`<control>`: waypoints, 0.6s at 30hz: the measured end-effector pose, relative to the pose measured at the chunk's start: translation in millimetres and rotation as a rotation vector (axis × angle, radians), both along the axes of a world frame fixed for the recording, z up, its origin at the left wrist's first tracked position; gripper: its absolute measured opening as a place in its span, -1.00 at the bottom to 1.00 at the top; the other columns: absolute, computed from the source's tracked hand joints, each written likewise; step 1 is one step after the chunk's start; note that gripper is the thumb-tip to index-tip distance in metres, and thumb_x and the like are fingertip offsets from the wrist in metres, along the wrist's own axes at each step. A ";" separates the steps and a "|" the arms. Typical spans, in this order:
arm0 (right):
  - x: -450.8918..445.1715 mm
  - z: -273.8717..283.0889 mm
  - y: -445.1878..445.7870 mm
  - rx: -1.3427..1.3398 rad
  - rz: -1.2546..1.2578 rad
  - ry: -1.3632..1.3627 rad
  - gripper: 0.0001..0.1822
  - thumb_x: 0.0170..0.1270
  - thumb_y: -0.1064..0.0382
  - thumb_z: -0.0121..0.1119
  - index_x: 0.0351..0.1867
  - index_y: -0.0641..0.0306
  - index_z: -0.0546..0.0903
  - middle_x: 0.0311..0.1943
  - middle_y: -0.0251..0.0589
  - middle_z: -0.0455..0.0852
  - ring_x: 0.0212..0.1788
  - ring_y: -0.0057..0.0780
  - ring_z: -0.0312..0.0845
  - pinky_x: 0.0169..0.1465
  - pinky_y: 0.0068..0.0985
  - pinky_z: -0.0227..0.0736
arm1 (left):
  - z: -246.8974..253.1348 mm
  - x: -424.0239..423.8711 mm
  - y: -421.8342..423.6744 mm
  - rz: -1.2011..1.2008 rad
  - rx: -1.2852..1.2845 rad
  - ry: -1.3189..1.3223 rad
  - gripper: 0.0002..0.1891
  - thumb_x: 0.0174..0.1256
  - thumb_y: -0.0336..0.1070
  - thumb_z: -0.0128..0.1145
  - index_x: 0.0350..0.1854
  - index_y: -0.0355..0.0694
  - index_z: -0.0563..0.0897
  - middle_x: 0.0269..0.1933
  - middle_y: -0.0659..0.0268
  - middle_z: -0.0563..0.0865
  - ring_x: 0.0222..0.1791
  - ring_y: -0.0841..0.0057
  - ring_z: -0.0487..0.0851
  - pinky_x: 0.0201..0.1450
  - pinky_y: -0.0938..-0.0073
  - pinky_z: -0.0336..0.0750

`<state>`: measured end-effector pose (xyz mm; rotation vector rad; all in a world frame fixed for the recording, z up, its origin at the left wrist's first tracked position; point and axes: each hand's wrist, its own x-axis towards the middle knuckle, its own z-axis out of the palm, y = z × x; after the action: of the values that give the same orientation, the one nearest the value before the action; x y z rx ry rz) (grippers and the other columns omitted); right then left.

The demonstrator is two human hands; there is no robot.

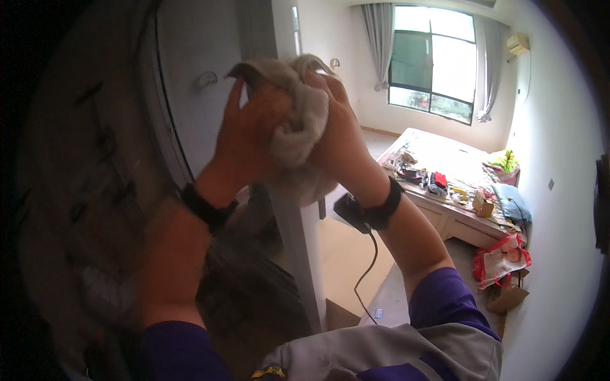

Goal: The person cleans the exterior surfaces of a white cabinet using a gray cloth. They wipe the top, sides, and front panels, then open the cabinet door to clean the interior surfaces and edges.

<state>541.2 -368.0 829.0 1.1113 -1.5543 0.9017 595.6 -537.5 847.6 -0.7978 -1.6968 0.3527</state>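
Observation:
A bunched beige cloth [300,140] is raised in front of me, gripped from both sides. My left hand [250,131] holds its left part, with the thumb and fingers near a darker folded corner. My right hand [336,128] clasps the right part, and some of its fingers are hidden by the folds. Behind the cloth stands a white upright post or panel edge [305,247]; whether the cloth touches it I cannot tell. Both wrists carry black bands, and a small black device [350,212] with a cable [364,271] sits at the right wrist.
A dim grey panel [200,43] rises at the left. Right of the post lies a large tan board or box [352,259]. Farther back, a bed [443,143] bears clothes, a small carton and a blue pillow [512,202]. A red-and-white bag [503,259] rests by the right wall.

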 end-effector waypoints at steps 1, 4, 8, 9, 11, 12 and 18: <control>3.0 -12.1 1.9 0.024 -0.034 -0.033 -0.23 0.11 0.34 0.35 0.40 0.23 0.32 0.25 0.19 0.36 0.23 0.15 0.43 0.27 -0.22 0.42 | -14.6 -1.6 1.4 -0.004 0.011 -0.008 -0.13 0.08 -0.01 0.44 0.40 -0.05 0.20 0.29 0.10 0.50 0.44 0.13 0.35 0.50 -0.32 -0.11; 8.8 -54.4 3.2 0.054 -0.096 -0.112 -0.22 0.08 0.30 0.37 0.40 0.14 0.34 0.28 0.19 0.33 0.25 0.19 0.41 0.29 -0.19 0.41 | -57.5 -0.5 -1.9 -0.044 0.019 -0.083 -0.21 0.13 0.00 0.39 0.37 -0.06 0.26 0.25 0.09 0.54 0.41 0.11 0.39 0.50 -0.31 -0.09; 13.9 -124.7 16.0 0.092 -0.044 -0.232 -0.23 0.07 0.27 0.39 0.35 0.23 0.34 0.31 0.25 0.27 0.29 0.28 0.33 0.30 -0.13 0.38 | -121.8 2.0 8.3 0.108 0.027 -0.227 -0.72 0.21 -0.13 0.19 -0.10 -0.11 0.60 -0.02 0.26 0.68 0.23 0.37 0.55 0.41 -0.30 0.12; 18.7 -139.6 11.1 0.114 -0.023 -0.235 -0.23 0.06 0.27 0.39 0.35 0.26 0.33 0.31 0.27 0.27 0.30 0.30 0.32 0.30 -0.12 0.38 | -136.1 12.3 0.8 0.108 -0.014 -0.241 -0.77 0.22 -0.16 0.17 -0.13 -0.11 0.60 -0.03 0.27 0.68 0.22 0.39 0.56 0.41 -0.30 0.13; 26.6 -173.2 13.8 0.145 0.024 -0.382 -0.22 0.05 0.31 0.39 0.33 0.35 0.31 0.29 0.30 0.27 0.30 0.32 0.30 0.30 -0.09 0.36 | -169.9 9.9 -6.1 0.041 -0.060 -0.251 -0.85 0.25 -0.22 0.11 -0.20 -0.10 0.61 -0.04 0.28 0.67 0.22 0.42 0.56 0.42 -0.29 0.14; 28.6 -173.2 18.8 0.201 0.016 -0.337 -0.20 0.05 0.34 0.39 0.34 0.38 0.27 0.27 0.31 0.31 0.29 0.32 0.31 0.30 -0.09 0.36 | -163.8 12.6 -8.4 0.016 -0.108 -0.273 -0.86 0.25 -0.23 0.10 -0.21 -0.09 0.60 -0.04 0.30 0.67 0.23 0.44 0.55 0.43 -0.30 0.13; 1.3 -88.7 18.0 0.173 0.098 -0.209 -0.14 0.08 0.30 0.41 0.37 0.42 0.19 0.24 0.27 0.36 0.26 0.22 0.38 0.29 -0.15 0.38 | -56.0 24.7 -10.9 0.063 -0.265 -0.138 -0.80 0.21 -0.25 0.13 -0.11 -0.04 0.56 0.04 0.38 0.65 0.31 0.52 0.49 0.50 -0.28 0.01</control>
<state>542.5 -350.0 740.3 1.2569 -1.7886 0.9886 620.3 -548.4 791.6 -0.9817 -1.8301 0.5863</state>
